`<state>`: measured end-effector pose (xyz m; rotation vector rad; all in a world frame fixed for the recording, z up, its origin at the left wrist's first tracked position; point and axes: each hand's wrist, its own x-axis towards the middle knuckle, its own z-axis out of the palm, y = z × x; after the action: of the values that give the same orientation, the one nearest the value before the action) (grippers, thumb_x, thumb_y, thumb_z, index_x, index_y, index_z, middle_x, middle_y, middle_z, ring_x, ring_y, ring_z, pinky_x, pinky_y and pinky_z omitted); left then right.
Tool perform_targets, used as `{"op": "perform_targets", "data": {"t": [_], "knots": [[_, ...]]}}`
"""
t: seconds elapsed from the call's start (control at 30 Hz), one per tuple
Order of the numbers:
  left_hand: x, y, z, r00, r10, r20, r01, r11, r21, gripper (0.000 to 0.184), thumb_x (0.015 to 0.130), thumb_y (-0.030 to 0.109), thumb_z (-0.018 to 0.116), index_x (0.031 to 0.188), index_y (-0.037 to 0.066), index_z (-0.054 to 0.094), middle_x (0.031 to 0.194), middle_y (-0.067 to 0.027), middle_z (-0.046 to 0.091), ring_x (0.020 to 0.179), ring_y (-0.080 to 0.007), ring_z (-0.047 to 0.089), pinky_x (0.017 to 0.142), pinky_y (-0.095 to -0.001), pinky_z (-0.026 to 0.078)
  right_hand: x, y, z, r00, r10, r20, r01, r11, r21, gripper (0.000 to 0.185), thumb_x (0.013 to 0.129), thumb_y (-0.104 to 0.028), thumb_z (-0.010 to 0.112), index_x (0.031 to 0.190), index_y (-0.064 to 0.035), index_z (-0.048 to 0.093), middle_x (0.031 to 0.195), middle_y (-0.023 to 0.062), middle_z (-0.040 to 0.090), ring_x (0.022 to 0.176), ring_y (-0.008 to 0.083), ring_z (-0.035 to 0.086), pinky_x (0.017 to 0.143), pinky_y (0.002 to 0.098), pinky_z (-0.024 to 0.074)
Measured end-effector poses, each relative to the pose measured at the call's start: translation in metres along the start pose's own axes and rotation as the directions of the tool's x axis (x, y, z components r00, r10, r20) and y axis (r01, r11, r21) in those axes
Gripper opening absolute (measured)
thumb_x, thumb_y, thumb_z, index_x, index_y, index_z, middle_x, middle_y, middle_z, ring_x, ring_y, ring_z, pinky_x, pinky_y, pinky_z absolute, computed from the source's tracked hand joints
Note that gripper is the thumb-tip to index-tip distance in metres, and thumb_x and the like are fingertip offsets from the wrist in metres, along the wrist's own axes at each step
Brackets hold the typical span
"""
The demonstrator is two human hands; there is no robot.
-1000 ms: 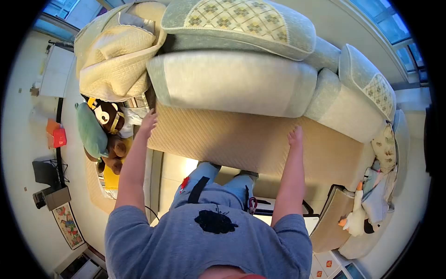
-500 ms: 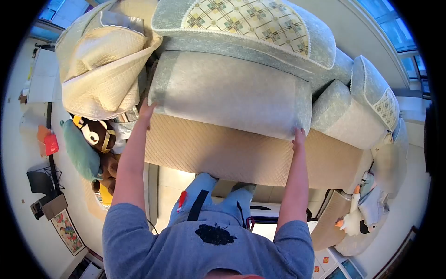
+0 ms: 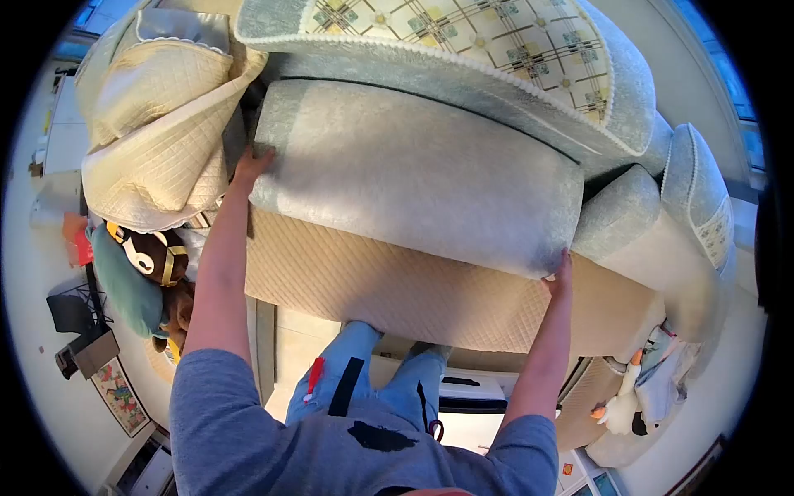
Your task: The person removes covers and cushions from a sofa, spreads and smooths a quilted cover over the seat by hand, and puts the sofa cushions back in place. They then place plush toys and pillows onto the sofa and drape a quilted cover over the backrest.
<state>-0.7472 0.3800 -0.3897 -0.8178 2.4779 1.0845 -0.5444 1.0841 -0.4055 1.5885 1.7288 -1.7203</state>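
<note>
A long pale grey-green sofa cushion [image 3: 413,174] lies across the sofa, over a beige quilted cover [image 3: 372,281]. My left hand [image 3: 255,164] grips its left end, with fingertips over the top edge. At the front right corner, my right hand [image 3: 561,277] grips the cushion, its fingers partly hidden underneath. A back cushion [image 3: 463,74] with a plaid, flowered panel stands behind. To the right rests another seat cushion [image 3: 637,223].
A crumpled cream quilt [image 3: 157,124] is heaped at the left. Below it are a teal pillow [image 3: 124,269] and a brown plush toy [image 3: 157,258]. A white goose plush [image 3: 624,401] lies at the right, and a white table [image 3: 471,426] stands behind my legs.
The cushion and sofa back look larger and closer. My right hand and the cushion's right end have shifted right and down in view; my left hand sits slightly higher on its end.
</note>
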Motion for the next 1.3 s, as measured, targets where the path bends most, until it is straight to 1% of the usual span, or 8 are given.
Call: {"op": "perform_targets", "data": {"t": [0.2, 0.3, 0.43, 0.73, 0.9, 1.03, 1.17, 1.3], "knots": [[0.033, -0.021, 0.006, 0.992, -0.077, 0.102, 0.096, 0.974, -0.207, 0.090, 0.069, 0.068, 0.043, 0.126, -0.002, 0.033, 0.125, -0.0181, 0.038, 0.116, -0.0254, 0.037, 0.095, -0.0323, 0.027, 0.019, -0.010, -0.004, 0.971, 0.236, 0.043, -0.240, 0.965, 0.110, 0.086, 0.070, -0.073, 0.031, 0.135, -0.0206, 0.012, 0.139, 0.0069, 0.015, 0.125, 0.0340, 0.018, 0.085, 0.0651, 0.0194], [0.059, -0.035, 0.008, 0.956, -0.285, 0.063, 0.292, 0.928, -0.232, 0.090, 0.069, 0.069, 0.042, 0.127, 0.000, 0.032, 0.128, -0.0170, 0.036, 0.117, -0.0265, 0.035, 0.096, -0.0336, 0.025, 0.030, -0.007, -0.005, 0.948, 0.301, 0.104, -0.316, 0.933, 0.172, 0.087, 0.069, -0.074, 0.032, 0.134, -0.0192, 0.014, 0.139, 0.0080, 0.016, 0.124, 0.0350, 0.019, 0.086, 0.0660, 0.0187], [0.050, -0.027, 0.014, 0.968, -0.246, -0.048, 0.232, 0.952, -0.200, 0.092, 0.067, 0.072, 0.039, 0.125, 0.000, 0.035, 0.124, -0.0167, 0.040, 0.112, -0.0272, 0.041, 0.091, -0.0339, 0.032, 0.038, 0.005, -0.003, 0.940, 0.320, 0.115, -0.339, 0.914, 0.222, 0.090, 0.067, -0.075, 0.033, 0.134, -0.0191, 0.014, 0.139, 0.0081, 0.013, 0.125, 0.0353, 0.017, 0.088, 0.0650, 0.0169], [-0.003, -0.019, 0.008, 0.979, 0.009, -0.206, -0.096, 0.904, -0.417, 0.076, 0.079, 0.059, 0.037, 0.125, -0.002, 0.033, 0.123, -0.0142, 0.041, 0.111, -0.0231, 0.040, 0.095, -0.0290, 0.027, 0.001, 0.008, 0.008, 0.998, 0.049, 0.039, -0.059, 0.949, 0.310, 0.071, 0.079, -0.064, 0.024, 0.132, -0.0172, 0.022, 0.136, 0.0080, 0.023, 0.123, 0.0282, 0.024, 0.094, 0.0533, 0.0250], [0.004, -0.028, 0.003, 0.957, 0.156, -0.245, -0.282, 0.702, -0.654, 0.056, 0.088, 0.043, 0.034, 0.120, -0.002, 0.038, 0.123, -0.0101, 0.040, 0.108, -0.0190, 0.041, 0.093, -0.0283, 0.029, -0.016, -0.021, 0.011, 0.932, -0.360, 0.028, 0.302, 0.820, 0.486, 0.065, 0.082, -0.059, 0.026, 0.131, -0.0166, 0.025, 0.132, 0.0074, 0.030, 0.119, 0.0286, 0.031, 0.092, 0.0505, 0.0307], [0.002, 0.007, 0.015, 0.941, 0.229, -0.249, -0.337, 0.711, -0.618, 0.060, 0.086, 0.044, 0.038, 0.127, 0.002, 0.028, 0.126, -0.0116, 0.037, 0.112, -0.0218, 0.037, 0.095, -0.0304, 0.026, 0.001, -0.028, 0.020, 0.946, -0.324, -0.024, 0.287, 0.799, 0.529, 0.063, 0.083, -0.058, 0.026, 0.130, -0.0167, 0.025, 0.133, 0.0075, 0.028, 0.120, 0.0299, 0.029, 0.092, 0.0504, 0.0310], [0.016, 0.028, 0.030, 0.899, 0.327, -0.292, -0.415, 0.850, -0.324, 0.074, 0.083, 0.044, 0.045, 0.132, -0.001, 0.012, 0.135, -0.0168, 0.019, 0.123, -0.0260, 0.022, 0.099, -0.0320, 0.020, 0.032, -0.004, 0.055, 0.965, -0.230, -0.126, 0.261, 0.880, 0.397, 0.065, 0.082, -0.060, 0.025, 0.132, -0.0178, 0.020, 0.135, 0.0080, 0.022, 0.121, 0.0317, 0.025, 0.091, 0.0520, 0.0305], [0.011, 0.026, 0.025, 0.965, 0.214, -0.152, -0.263, 0.807, -0.529, 0.092, 0.076, 0.053, 0.051, 0.134, 0.005, 0.000, 0.137, -0.0166, 0.009, 0.126, -0.0265, 0.016, 0.102, -0.0355, 0.016, 0.026, -0.002, 0.070, 0.970, -0.220, -0.105, 0.241, 0.805, 0.543, 0.076, 0.077, -0.066, 0.029, 0.134, -0.0185, 0.008, 0.138, 0.0090, 0.015, 0.124, 0.0317, 0.020, 0.094, 0.0507, 0.0285]]}}
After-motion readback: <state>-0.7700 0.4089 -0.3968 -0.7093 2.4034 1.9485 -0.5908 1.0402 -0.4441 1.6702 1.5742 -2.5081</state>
